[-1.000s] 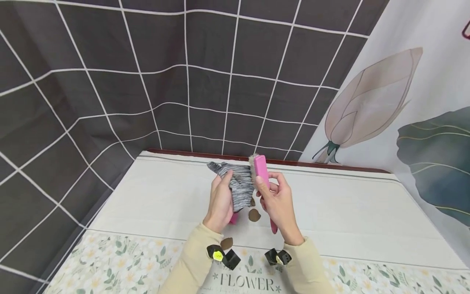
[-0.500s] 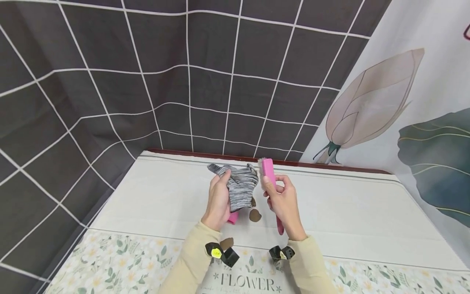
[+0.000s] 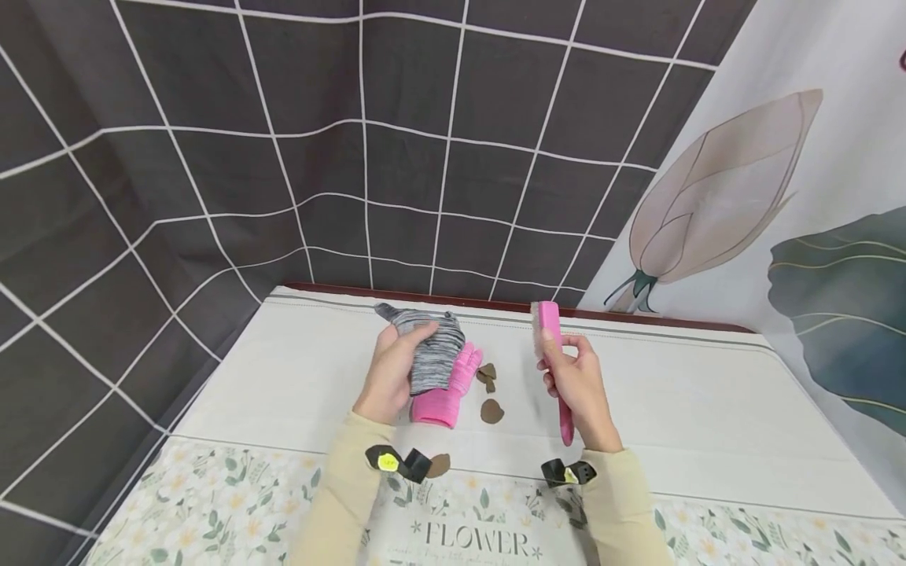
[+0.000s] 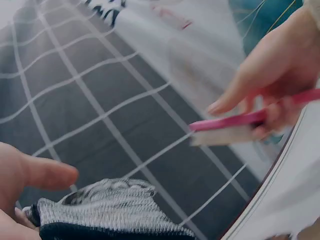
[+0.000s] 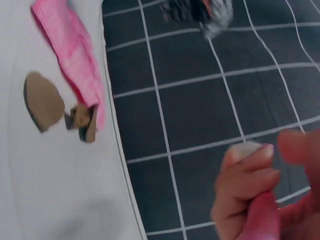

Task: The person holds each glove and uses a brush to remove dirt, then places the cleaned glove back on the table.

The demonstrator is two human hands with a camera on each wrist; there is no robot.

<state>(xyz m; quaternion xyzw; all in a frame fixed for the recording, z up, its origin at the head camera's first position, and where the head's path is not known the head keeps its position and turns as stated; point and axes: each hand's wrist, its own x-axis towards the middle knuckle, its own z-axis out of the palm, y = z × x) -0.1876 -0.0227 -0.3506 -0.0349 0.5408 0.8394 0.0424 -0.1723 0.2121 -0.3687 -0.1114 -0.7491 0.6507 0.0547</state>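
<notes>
My left hand (image 3: pixel 388 369) grips a grey-striped knit glove (image 3: pixel 435 354), its thumb lying across the top side. The left wrist view shows the glove's ribbed cuff with a dark edge close to the thumb. Below it, a pink knit glove (image 3: pixel 437 407) lies on the table, partly covered by the grey one. Off to the right, my right hand (image 3: pixel 576 385) holds a pink brush (image 3: pixel 549 318) by its handle. Its pale bristles (image 4: pixel 222 136) face the grey glove, with a wide gap between.
Flat brown pieces (image 3: pixel 491 411) lie right of the pink glove, with smaller brown bits (image 3: pixel 487 376) near its fingertips. Another brown piece (image 3: pixel 439 465) lies by the left wrist strap. A dark gridded curtain (image 3: pixel 396 181) hangs behind the white tabletop (image 3: pixel 679 409).
The brush has moved right, away from the grey glove it was touching. My left hand has shifted the grey glove left, and much more of the pink glove now shows.
</notes>
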